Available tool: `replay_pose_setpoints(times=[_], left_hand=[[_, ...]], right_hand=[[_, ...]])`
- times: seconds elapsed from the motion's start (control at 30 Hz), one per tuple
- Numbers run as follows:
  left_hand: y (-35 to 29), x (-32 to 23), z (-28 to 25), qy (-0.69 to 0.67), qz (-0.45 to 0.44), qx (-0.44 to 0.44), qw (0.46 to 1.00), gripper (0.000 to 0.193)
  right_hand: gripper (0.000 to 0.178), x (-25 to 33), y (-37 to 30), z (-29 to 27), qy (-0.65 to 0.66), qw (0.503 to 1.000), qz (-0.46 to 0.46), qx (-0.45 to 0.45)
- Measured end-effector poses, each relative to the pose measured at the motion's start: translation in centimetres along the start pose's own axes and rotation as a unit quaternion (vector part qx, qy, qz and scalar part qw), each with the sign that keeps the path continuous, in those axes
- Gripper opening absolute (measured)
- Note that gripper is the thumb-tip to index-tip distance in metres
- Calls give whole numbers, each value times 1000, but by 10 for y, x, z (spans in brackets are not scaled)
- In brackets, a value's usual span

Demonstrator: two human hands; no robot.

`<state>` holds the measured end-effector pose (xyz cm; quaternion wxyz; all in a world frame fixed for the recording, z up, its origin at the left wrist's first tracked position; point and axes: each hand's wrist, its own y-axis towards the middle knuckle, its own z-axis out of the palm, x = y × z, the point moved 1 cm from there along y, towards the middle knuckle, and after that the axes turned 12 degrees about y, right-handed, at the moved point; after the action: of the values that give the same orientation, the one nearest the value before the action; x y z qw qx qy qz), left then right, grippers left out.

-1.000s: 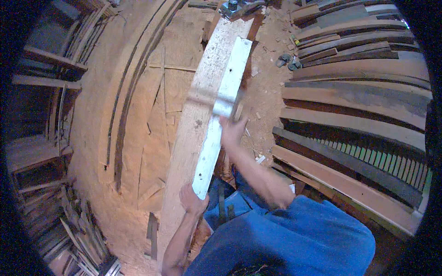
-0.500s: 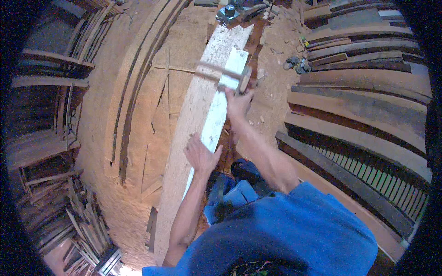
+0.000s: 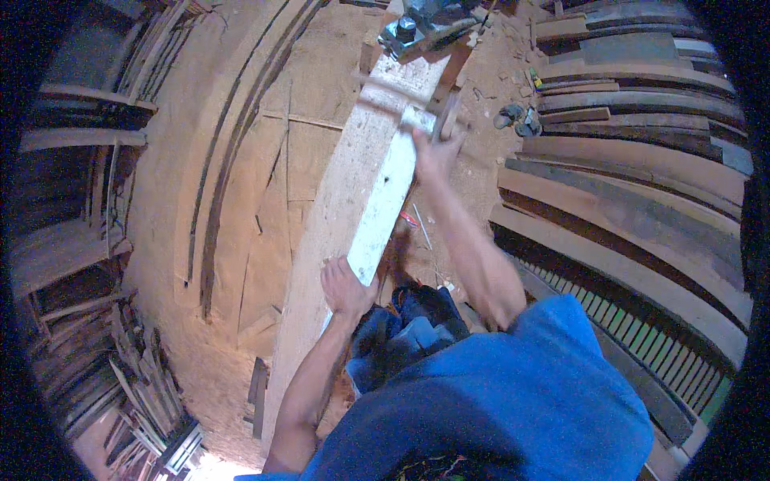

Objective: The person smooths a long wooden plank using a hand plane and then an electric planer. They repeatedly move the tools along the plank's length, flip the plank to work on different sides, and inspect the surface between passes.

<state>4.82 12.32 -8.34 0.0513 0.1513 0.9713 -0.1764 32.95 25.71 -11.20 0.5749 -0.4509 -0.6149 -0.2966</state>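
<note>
The left hand (image 3: 346, 286) lies flat, fingers spread, on the near end of the white strip (image 3: 385, 204) lying along the beam (image 3: 337, 216) — best kept pressed down — while farther off the right hand (image 3: 433, 148) grips its far end, near the machine (image 3: 425, 24).

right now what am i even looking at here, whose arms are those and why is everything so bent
This is one picture from a camera worn on a person's head, looking down; its wide lens bends straight edges. The arms are the wearer's own, coming up from the blue shirt. The left hand presses on the near end of a pale narrow strip, which lies along a long plank. The right hand reaches to the strip's far end, near a blurred stick; its grip is unclear. A metal machine sits at the plank's far end. Boards are stacked to the right, over a sawdust floor.
</note>
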Motion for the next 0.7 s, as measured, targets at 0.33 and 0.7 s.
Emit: replay_pose_setpoints(times=[0.33,0.7], left_hand=[[-7,7,24,33,17,-78,996,76],[-4,3,12,24,12,-65,998,70]], right_hand=[[104,-15,6,1,15,998,62,16],[86,7,-77,-14,-3,997,59,42]])
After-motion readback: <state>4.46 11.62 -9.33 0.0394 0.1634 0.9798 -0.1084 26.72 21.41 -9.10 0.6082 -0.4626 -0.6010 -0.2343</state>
